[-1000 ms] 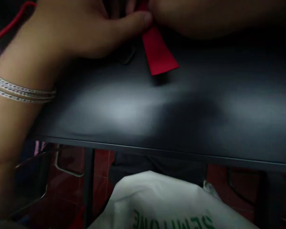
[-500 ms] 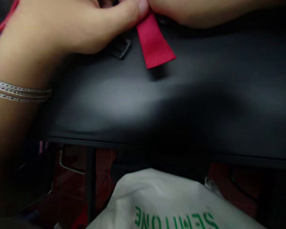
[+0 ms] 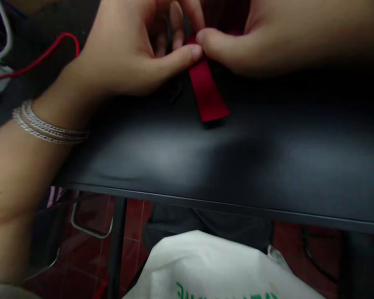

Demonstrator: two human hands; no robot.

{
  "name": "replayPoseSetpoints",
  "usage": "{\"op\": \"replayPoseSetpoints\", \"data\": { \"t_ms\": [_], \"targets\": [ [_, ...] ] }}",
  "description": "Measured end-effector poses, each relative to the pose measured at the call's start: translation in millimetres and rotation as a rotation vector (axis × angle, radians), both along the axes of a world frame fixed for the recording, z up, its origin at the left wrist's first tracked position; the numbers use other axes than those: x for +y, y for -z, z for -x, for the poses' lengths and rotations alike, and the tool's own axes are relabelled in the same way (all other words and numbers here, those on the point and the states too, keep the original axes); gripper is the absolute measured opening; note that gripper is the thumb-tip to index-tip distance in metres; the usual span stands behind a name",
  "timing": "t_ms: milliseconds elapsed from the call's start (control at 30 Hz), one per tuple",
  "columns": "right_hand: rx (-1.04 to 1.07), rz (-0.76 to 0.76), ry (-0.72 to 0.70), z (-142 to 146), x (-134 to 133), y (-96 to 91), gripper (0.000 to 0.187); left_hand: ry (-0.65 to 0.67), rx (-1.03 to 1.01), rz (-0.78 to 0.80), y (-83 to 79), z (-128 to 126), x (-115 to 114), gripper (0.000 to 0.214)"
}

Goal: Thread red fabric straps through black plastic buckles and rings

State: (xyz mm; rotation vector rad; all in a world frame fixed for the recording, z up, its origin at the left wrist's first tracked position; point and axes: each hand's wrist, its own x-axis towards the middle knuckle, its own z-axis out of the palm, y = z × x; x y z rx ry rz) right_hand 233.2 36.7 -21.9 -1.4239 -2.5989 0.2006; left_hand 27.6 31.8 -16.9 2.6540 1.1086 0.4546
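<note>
A flat red strap [image 3: 208,93] runs down toward me over the dark tabletop, its cut end hanging free above the surface. My left hand [image 3: 143,50] pinches it between thumb and fingers, with several silver bangles on that wrist. Pressed against the same spot is the thumb of my right hand [image 3: 237,47], gripping the strap from the other side; its other fingers are mostly hidden. A small dark buckle [image 3: 176,93] lies on the table below my left thumb, only partly visible in the dim light.
The black table [image 3: 162,162] ends at a near edge above my lap. A red cord [image 3: 46,54] and a pale cable [image 3: 6,31] lie at the upper left. Below are a table leg [image 3: 116,245], a red tiled floor [image 3: 135,224] and a white apron with green letters [image 3: 202,261].
Both hands and the strap now appear lower in view, with the table edge only slightly lower. More of my fingers and the red cord show. The buckle is more hidden.
</note>
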Motion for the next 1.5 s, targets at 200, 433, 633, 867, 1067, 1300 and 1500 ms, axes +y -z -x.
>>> {"op": "replayPoseSetpoints", "data": {
  "t_ms": [200, 433, 633, 867, 1067, 1300, 1500],
  "targets": [
    [0.061, -0.073, -0.117, 2.9, 3.8, -2.2, 0.048, 0.060, -0.088, -0.048, 4.1, 4.5, 3.9, 0.040],
    [0.145, -0.101, -0.182, 2.2, 9.6, 7.0, 0.031, 0.036, -0.113, -0.025, 8.1, 5.2, 4.8, 0.044],
    [0.188, -0.166, -0.250, -0.9, 12.8, 12.2, 0.021, 0.032, -0.105, -0.006, 10.1, 6.8, 5.5, 0.058],
    [0.177, -0.164, -0.232, -0.5, 12.0, 10.3, 0.021, 0.043, -0.132, -0.002, 9.2, 6.9, 5.3, 0.050],
    [0.163, -0.145, -0.211, 1.6, 10.4, 8.2, 0.020, 0.044, -0.121, 0.004, 7.9, 6.0, 4.3, 0.051],
    [0.144, -0.141, -0.201, 2.6, 10.4, 7.3, 0.023, 0.039, -0.105, -0.014, 8.3, 5.7, 5.5, 0.059],
    [0.128, -0.126, -0.191, 2.7, 9.7, 5.5, 0.024, 0.002, -0.115, 0.015, 8.5, 6.1, 5.7, 0.054]
  ]
}}
